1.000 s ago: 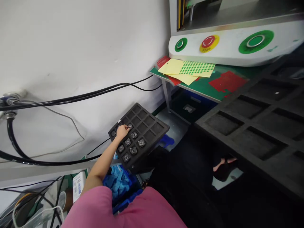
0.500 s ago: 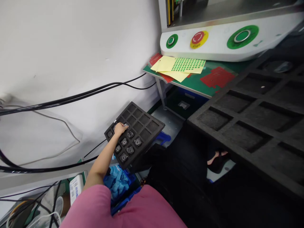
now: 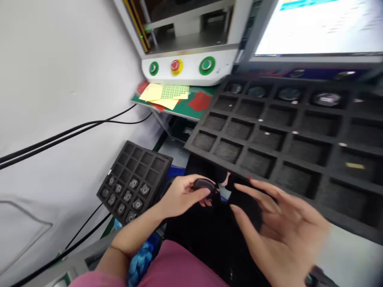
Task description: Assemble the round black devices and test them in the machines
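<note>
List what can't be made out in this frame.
- Small dark part in the left hand: fingers cover most of it, head view.
- Right hand: motion-blurred.
- Monitor text: blurred, cut by top edge.
- Parts in the small foam tray: too small to identify.

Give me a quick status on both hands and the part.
Left hand grips small dark part. Right hand open, empty, close beside it. Small foam tray left; nothing between the hands.

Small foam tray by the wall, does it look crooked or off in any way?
Yes. The small foam tray sits tilted, perched over blue bins rather than flat. Only its near rows hold parts; the far pockets are bare.
</note>
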A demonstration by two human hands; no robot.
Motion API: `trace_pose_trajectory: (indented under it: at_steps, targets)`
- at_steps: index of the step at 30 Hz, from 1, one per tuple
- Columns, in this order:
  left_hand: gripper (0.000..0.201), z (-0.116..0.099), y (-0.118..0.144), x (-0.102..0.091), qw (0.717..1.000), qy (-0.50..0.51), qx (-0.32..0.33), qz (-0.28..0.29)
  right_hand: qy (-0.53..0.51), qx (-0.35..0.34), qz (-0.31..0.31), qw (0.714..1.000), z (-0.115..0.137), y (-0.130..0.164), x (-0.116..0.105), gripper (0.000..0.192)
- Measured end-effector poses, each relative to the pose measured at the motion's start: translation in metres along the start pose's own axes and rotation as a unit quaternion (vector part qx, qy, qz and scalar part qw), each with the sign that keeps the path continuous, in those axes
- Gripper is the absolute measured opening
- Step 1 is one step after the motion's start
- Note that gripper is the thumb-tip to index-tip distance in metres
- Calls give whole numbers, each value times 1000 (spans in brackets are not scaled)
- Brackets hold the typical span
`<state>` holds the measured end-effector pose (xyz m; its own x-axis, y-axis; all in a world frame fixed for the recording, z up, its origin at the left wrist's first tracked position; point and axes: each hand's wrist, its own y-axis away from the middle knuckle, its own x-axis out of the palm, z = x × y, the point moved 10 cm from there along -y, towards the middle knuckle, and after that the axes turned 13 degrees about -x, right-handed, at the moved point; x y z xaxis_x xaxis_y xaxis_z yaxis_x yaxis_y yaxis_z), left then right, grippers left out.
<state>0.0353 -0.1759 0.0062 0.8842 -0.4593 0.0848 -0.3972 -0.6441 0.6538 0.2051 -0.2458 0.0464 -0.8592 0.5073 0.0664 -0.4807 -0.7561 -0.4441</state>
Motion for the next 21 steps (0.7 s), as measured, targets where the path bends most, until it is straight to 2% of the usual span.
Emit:
trace_pose_trajectory:
  at_steps: [2, 6, 11, 13, 17, 19, 21]
  targets:
    - [30, -8, -5, 35, 999, -6, 20, 46, -12, -19, 14, 1000, 6, -6, 6, 59]
    - [26, -13, -12, 73, 995, -35, 20, 89, 7, -43, -29, 999, 14, -12, -14, 60]
    - [29, -15, -18, 94, 990, -4, 9, 140, 19, -106, -48, 993, 28, -10, -35, 70]
    - [28, -10, -21, 103, 982, 45, -15, 185, 21, -124, -49, 991, 33, -8, -40, 73]
    - [36, -1, -24, 129, 933, 194, -77, 294, 1, -121, -46, 992, 36, -6, -50, 74]
    - [42, -3, -25, 136, 922, 229, -81, 300, -4, -117, -49, 992, 36, -6, -55, 74]
    - [44, -6, -27, 142, 926, 229, -85, 287, 6, -115, -59, 992, 36, -5, -60, 75]
